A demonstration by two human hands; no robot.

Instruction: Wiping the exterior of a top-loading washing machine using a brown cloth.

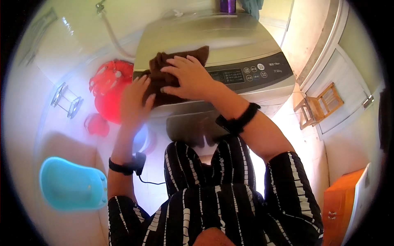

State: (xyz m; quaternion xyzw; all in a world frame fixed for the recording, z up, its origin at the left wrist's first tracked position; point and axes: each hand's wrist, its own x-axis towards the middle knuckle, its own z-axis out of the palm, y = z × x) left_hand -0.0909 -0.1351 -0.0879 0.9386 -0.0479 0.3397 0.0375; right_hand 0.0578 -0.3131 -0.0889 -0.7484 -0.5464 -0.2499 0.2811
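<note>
A brown cloth (163,78) lies bunched on the front left part of a top-loading washing machine (212,43), partly over its dark control panel (261,73). My right hand (190,77) rests on top of the cloth with the fingers spread. At the cloth's left edge is my left hand (134,100), somewhat blurred. Its fingers and thumb touch the fabric, but whether they pinch it is unclear. Part of the cloth is hidden beneath both hands.
Left of the machine stand a red container (107,103) and a crumpled red plastic bag (107,72). A blue tub (72,184) is at lower left. To the right are a wooden chair (320,106) and an orange cabinet (340,200). A purple container (227,6) stands behind the lid.
</note>
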